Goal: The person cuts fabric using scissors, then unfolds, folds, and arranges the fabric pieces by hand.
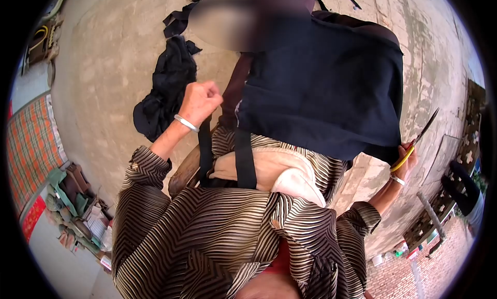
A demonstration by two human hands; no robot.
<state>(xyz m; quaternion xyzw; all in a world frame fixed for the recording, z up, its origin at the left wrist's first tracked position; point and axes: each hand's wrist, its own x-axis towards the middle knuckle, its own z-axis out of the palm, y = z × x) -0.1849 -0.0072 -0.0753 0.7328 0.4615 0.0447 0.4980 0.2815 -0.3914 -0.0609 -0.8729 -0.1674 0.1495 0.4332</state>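
Observation:
My right hand [407, 159] is closed around the yellow handles of a pair of scissors [424, 129], whose dark blades point up and away to the right. Beside it is the lower right corner of a large dark navy cloth [321, 86], spread over my lap and legs. On the left, my left hand [203, 99] is raised with its fingers curled together; whatever they may pinch is hidden. Behind that hand, a crumpled black cloth [173, 81] lies on the ground. Two black straps [244, 159] run down over a beige cloth [269, 167] at my waist.
Bare concrete ground [103, 66] surrounds me. An orange plaid cloth [33, 149] and a pile of assorted items [77, 211] are at the left edge. Brick paving [393, 281] lies at lower right, where another person's dark-clad leg [461, 187] shows. The top centre is blurred.

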